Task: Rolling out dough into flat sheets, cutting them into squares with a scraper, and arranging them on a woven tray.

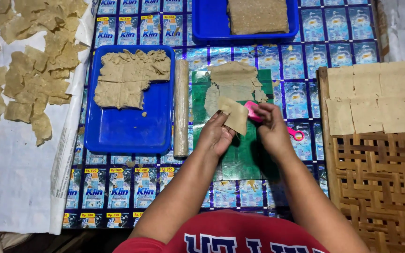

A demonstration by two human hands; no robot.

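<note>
Blue-printed sachet wrappers (118,187) tile the whole work surface in neat rows, each a small rectangle with yellow and white patches. Over on the left, white paper (15,182) carries a heap of torn dough scraps (29,61); its lower half lies bare. On the right, a woven bamboo rack (376,187) holds cut squares (376,98) packed edge to edge along its top, open weave below. Next down in size, a blue tray (127,131) holds a ragged sheet at its upper end, with free room underneath; a second blue tray (207,23) sits at the top edge. Beside the tray lies a wrapped rolling pin (181,107), upright along the green mat (240,154). Now the hands: left hand (215,136) pinches a thin dough piece (235,115) between thumb and fingertips, just over the mat. Right hand (273,129) has fingers curled tight around a pink cutter (297,135), touching the dough's edge.
</note>
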